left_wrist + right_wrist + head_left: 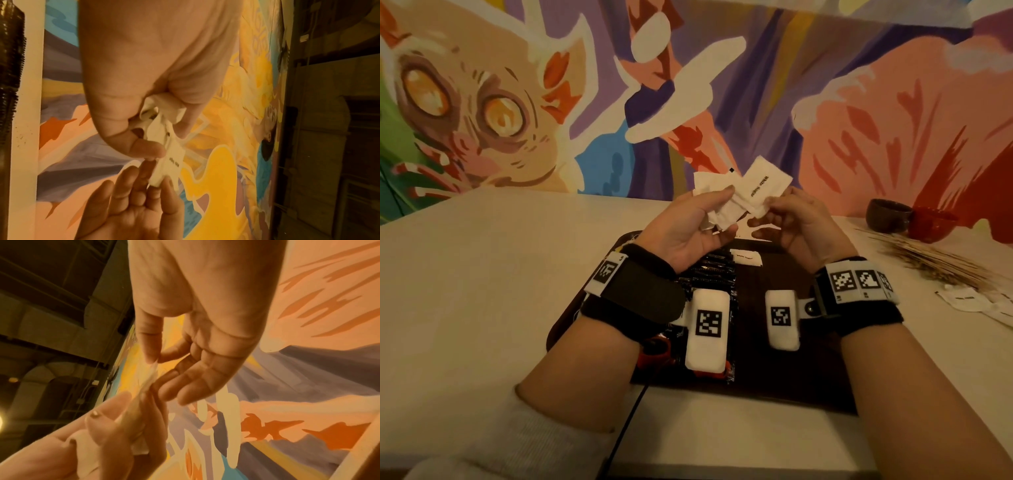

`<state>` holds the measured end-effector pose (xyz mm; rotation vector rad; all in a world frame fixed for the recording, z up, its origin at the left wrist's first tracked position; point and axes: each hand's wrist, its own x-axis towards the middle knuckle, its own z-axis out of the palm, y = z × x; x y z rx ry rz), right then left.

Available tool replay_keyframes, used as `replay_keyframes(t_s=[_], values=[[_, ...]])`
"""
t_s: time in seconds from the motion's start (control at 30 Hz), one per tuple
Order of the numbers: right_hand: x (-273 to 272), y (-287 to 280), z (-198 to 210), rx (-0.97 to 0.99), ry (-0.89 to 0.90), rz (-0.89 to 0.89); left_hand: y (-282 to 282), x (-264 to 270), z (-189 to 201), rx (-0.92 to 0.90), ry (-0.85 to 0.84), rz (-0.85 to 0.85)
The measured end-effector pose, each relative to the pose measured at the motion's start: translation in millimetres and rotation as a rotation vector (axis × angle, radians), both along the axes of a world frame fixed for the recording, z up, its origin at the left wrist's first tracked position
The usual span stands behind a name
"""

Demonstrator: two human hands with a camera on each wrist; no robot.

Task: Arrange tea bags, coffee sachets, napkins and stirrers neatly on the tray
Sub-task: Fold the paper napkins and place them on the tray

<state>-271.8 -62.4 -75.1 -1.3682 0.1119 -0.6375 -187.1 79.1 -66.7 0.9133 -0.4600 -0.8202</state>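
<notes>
1. We see two hands raised above the tray (784,387): the left hand (681,233) grips a bunch of white sachets (717,205), fingers curled round them.
2. The right hand (801,222) pinches one sugar sachet (763,188) between thumb and fingertips.
3. We count one white sachet (746,257) and a row of dark sachets (709,274) on the tray; their number is unclear.
4. Two bowls (890,216), a bundle of stirrers (935,260) and loose sachets (962,299) lie on the pale table (482,274).
5. A painted wall (859,102) stands behind.
</notes>
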Motion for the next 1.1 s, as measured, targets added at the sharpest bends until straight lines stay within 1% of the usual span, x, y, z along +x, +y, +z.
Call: replay_keyframes(t_s=[0.07, 0.13, 0.27, 0.4, 0.5, 0.57, 0.67, 0.73, 0.77, 0.87, 0.93, 1.03, 1.1], values=[[-1.1, -1.8, 0.0, 0.082, -0.020, -0.008, -0.6, 1.1, -0.4, 0.008, 0.016, 0.013], [-2.7, -2.8, 0.6, 0.119, -0.028, -0.015, -1.2, 1.7, -0.4, 0.018, 0.007, 0.017], [-4.6, -2.3, -0.3, 0.082, -0.033, -0.055, -1.6, 0.7, -0.8, 0.041, -0.025, -0.008], [-1.8, -1.4, -3.1, -0.010, -0.034, -0.102, -2.8, -0.7, -2.2, 0.072, -0.070, -0.041], [-0.5, -2.1, -4.7, -0.054, -0.042, -0.130, -2.1, -1.8, -1.7, 0.075, -0.071, -0.048], [-1.1, -3.2, -4.5, -0.049, -0.051, -0.138, -3.1, -1.7, -1.8, 0.072, -0.048, -0.018], [-2.5, -5.2, -3.4, 0.023, -0.084, -0.115, -5.2, -0.2, -2.3, 0.072, -0.018, 0.049], [-3.7, -5.6, -3.3, 0.059, -0.050, -0.079, -5.3, 0.2, -2.1, 0.059, -0.005, 0.055], [-4.2, -6.0, -3.8, 0.054, -0.002, -0.058, -5.3, 0.3, -2.0, 0.051, -0.003, 0.051], [-5.0, -8.9, -6.9, -0.022, 0.149, 0.004, -5.7, 0.3, -2.6, 0.038, -0.006, 0.045], [-3.7, -13.7, -9.0, 0.031, 0.150, -0.013, -5.8, 0.5, -2.9, 0.027, 0.007, 0.051], [-0.3, -28.2, -15.2, 0.226, 0.080, -0.096, -5.1, 2.8, -3.2, -0.001, 0.044, 0.073], [5.2, -40.8, -24.8, 0.348, 0.073, -0.151, -4.5, 4.1, -2.8, -0.021, 0.071, 0.079]])
